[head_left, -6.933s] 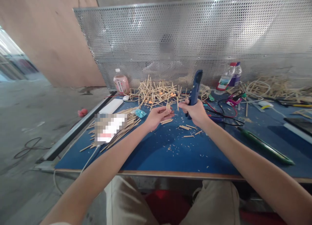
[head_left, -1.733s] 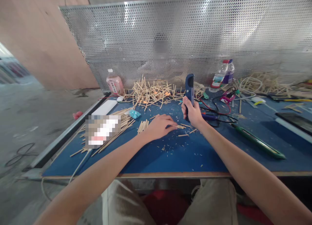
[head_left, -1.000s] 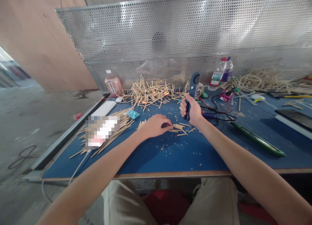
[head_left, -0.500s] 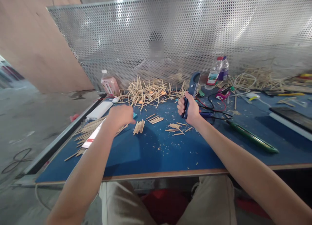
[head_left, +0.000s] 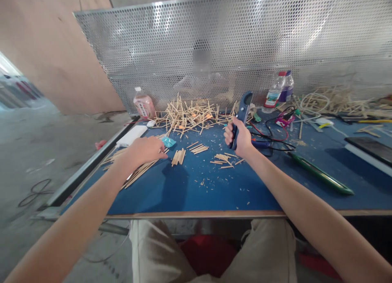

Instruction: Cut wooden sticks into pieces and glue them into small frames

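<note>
My left hand (head_left: 143, 150) reaches left over a heap of long wooden sticks (head_left: 139, 170) on the blue tabletop (head_left: 196, 193). Its fingers curl down onto the sticks, and what they grip is hidden. My right hand (head_left: 240, 138) is closed round a dark blue cutter (head_left: 244, 107), held upright above the table. Between my hands lie small bundles of short cut sticks (head_left: 178, 156), with more short pieces (head_left: 222, 158) just below my right hand. A teal scrap (head_left: 168, 141) lies by my left fingertips.
A tangle of joined sticks (head_left: 190, 115) stands at the back under a perforated metal panel (head_left: 214, 46). Around it are a pink bottle (head_left: 143, 105), a white box (head_left: 131, 135), two bottles (head_left: 280, 91), red and black cables (head_left: 272, 132) and a green tool (head_left: 318, 174).
My left hand left the short pieces in the middle and swung left to the long-stick heap, settling lower onto it. My right hand kept the cutter upright, nearly still.
</note>
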`<action>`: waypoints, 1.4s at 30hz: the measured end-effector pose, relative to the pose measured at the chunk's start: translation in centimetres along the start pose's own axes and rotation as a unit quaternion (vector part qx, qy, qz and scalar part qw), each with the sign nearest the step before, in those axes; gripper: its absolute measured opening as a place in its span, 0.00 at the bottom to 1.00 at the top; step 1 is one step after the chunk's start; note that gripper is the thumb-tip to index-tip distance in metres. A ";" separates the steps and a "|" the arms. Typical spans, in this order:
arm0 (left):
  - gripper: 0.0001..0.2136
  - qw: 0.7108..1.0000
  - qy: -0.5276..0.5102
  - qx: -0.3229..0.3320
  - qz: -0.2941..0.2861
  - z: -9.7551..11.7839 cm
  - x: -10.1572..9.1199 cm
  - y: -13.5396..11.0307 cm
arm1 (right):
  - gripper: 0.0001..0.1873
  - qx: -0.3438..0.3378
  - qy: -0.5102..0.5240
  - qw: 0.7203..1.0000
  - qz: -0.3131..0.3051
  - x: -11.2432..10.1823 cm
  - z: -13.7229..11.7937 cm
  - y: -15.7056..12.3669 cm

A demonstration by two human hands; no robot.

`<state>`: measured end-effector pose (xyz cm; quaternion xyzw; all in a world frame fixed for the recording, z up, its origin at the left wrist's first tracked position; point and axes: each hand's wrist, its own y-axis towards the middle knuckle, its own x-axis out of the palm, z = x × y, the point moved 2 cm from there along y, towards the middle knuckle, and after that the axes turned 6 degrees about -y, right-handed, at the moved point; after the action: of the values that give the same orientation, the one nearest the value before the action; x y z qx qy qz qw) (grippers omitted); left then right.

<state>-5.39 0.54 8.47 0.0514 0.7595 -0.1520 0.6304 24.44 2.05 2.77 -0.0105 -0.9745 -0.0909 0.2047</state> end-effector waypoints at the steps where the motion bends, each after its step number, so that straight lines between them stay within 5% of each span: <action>1: 0.17 1.000 0.003 0.009 0.021 -0.1 0.6 -0.3 | 0.23 0.002 -0.003 1.000 -0.002 0.1 0.0 0.0; 6: 0.15 0.995 0.008 0.016 0.101 -1.0 3.0 -2.4 | 0.24 0.009 -0.020 1.000 -0.012 0.5 0.3 -0.2; 19: 0.17 0.993 0.041 -0.047 0.096 -2.5 4.4 -5.0 | 0.21 0.007 -0.007 0.999 -0.040 1.0 0.4 -0.5; 34: 0.16 0.993 0.023 -0.024 0.113 -2.1 5.0 -2.9 | 0.22 0.008 -0.003 0.998 -0.062 1.0 0.6 -0.5; 42: 0.16 0.992 0.007 -0.014 0.122 1.8 3.8 -0.3 | 0.21 0.008 -0.006 0.999 -0.054 1.1 0.8 -0.6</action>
<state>-4.53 -0.75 4.50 0.1363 0.7542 -0.0628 0.6393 23.13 1.61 2.38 0.0428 -0.9757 -0.0940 0.1934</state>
